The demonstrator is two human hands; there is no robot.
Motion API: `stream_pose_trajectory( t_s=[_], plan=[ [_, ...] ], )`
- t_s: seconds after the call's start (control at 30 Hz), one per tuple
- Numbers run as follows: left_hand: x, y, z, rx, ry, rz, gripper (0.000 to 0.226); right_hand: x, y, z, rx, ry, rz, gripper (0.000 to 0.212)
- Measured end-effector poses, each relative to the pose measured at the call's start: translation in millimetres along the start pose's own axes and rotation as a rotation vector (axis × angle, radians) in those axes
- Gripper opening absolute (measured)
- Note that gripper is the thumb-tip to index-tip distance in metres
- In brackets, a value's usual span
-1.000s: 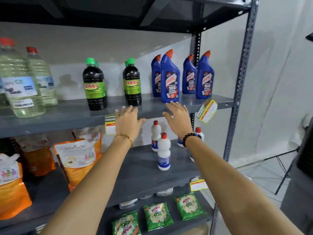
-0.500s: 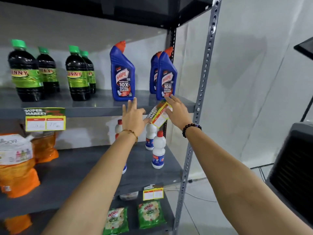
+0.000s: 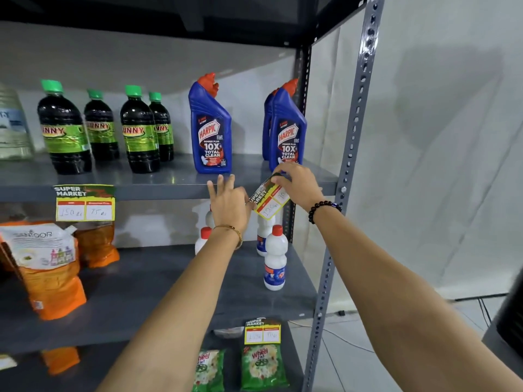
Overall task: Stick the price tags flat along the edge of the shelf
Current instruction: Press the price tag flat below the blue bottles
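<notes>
A yellow-and-green price tag [image 3: 269, 200] hangs tilted on the front edge of the upper grey shelf [image 3: 158, 193], below the blue Harpic bottles [image 3: 210, 128]. My right hand [image 3: 297, 183] pinches the tag's top corner. My left hand [image 3: 227, 203] is spread open just left of the tag, its thumb near the tag's lower left edge. Another tag [image 3: 85, 202] sits flat on the same shelf edge further left. A third tag [image 3: 262, 331] is on the lower shelf's edge.
Dark green-capped bottles [image 3: 138, 131] stand on the upper shelf. White bottles [image 3: 275, 258] and orange pouches [image 3: 48, 267] fill the middle shelf. Green detergent packets [image 3: 261, 369] lie below. A perforated grey upright [image 3: 348, 176] frames the right side, and a dark object [image 3: 509, 321] stands far right.
The view has shifted right and closer to the shelf. My right hand has moved onto the tilted tag and taken hold of its top; my left hand has come beside it.
</notes>
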State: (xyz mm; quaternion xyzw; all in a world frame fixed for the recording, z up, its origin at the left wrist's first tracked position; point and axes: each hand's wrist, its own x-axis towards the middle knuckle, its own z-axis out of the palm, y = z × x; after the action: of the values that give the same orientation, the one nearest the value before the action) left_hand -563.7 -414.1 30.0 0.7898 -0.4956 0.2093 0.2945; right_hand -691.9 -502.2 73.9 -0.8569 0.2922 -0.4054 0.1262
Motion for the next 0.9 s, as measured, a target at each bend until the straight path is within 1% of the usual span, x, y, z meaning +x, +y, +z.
stream_pose_trajectory(
  t_s=[0.1,0.23,0.4,0.5,0.6,0.77,0.9],
  plan=[
    [0,0,0,-0.009,0.022,0.002,0.025,-1,1,-2,0.050,-0.004,0.034,0.017],
    [1,-3,-5,-0.067,0.011,0.006,0.019,-6,4,-4,0.069,-0.013,0.053,0.019],
    [3,-3,-28,-0.192,0.059,-0.011,0.013,-15,5,-4,0.103,0.066,0.054,0.013],
    [10,-12,-37,-0.163,-0.012,-0.012,0.011,-17,2,-2,0.057,0.006,0.046,0.009],
    [14,-18,-40,-0.111,-0.056,0.023,0.015,-18,1,3,-0.003,-0.037,0.031,0.010],
    [20,-15,-44,-0.095,-0.040,0.036,0.018,-18,2,6,0.055,0.028,0.077,0.017],
    [23,-13,-45,-0.072,-0.036,0.024,0.019,-16,0,8,0.052,0.053,0.098,0.019]
  ],
)
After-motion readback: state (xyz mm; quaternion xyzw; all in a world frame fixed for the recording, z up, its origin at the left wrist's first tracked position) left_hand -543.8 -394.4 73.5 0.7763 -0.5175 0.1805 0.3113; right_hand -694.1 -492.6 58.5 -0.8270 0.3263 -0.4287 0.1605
